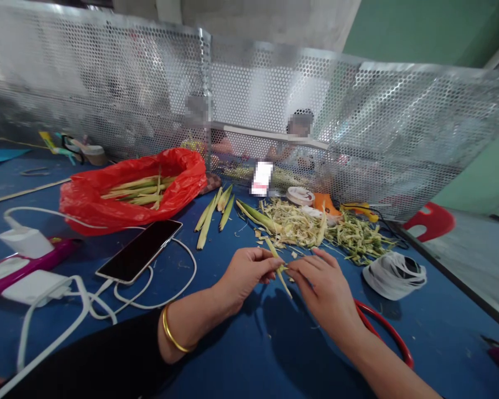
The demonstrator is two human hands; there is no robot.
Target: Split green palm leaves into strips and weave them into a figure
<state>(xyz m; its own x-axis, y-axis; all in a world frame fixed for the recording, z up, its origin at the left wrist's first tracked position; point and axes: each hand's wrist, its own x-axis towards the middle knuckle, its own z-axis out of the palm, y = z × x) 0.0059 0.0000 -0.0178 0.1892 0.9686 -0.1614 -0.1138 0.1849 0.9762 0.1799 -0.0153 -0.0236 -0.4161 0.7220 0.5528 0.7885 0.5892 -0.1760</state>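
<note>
The left hand (249, 271) is pinching a narrow pale-green leaf strip (284, 284) between thumb and fingers, directly above the blue table (233, 354). The right hand (322, 285) is positioning its fingertips at the right edge of the same strip; whether they are closing on it cannot be told. The two hands are nearly meeting at the strip, which is slanting from upper left to lower right. Beyond the hands, a heap of pale shreds (295, 224) is lying on the table, with a pile of greener shreds (360, 238) adjoining it on the right. A broad green leaf (260, 216) is resting against the left side of the pale heap. Farther left, several loose leaf pieces (208, 221) are lying near an open red plastic bag (87, 194), which is containing long leaves (139, 191). A dark-screened phone (139, 252) is lying in front of the bag. A roll of white ribbon (393, 276) is standing to the right of the right hand.
</note>
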